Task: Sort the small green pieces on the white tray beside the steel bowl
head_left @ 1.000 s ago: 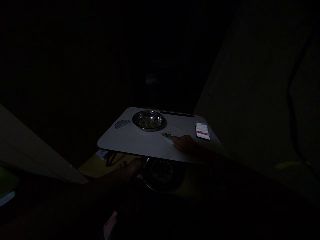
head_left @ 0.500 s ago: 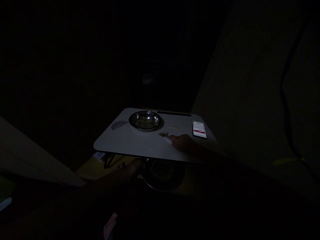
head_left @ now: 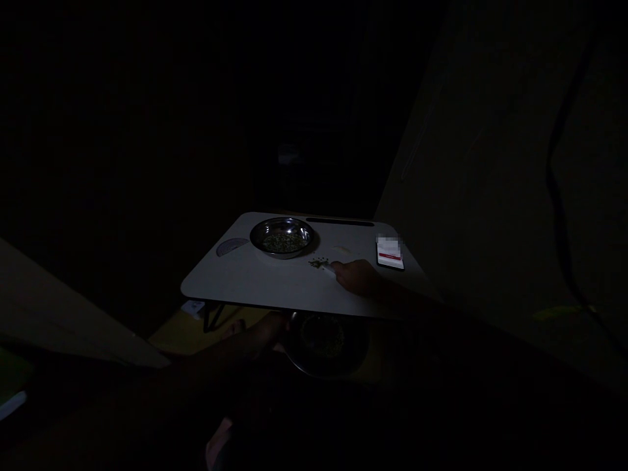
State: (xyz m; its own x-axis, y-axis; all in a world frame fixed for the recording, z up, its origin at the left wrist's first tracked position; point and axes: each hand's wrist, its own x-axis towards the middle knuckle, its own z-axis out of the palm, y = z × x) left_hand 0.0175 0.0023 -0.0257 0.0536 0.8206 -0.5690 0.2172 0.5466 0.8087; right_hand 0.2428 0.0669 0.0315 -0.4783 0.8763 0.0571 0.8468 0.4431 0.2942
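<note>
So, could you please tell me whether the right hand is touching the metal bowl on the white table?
Apart: the head view shows some white tabletop between the right hand and the metal bowl.

Passage over front-left tabletop (head_left: 235, 284), bowl (head_left: 279, 255) blocking behind

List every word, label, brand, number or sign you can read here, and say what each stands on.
No text can be read.
Phone: screen pixelated in part; any lettering on its red bar is too small to read.
Half-round patterned shape on the white table: fine marks, too small and dim.
Pale item under the table's edge: a blurred mark, unreadable.
</note>
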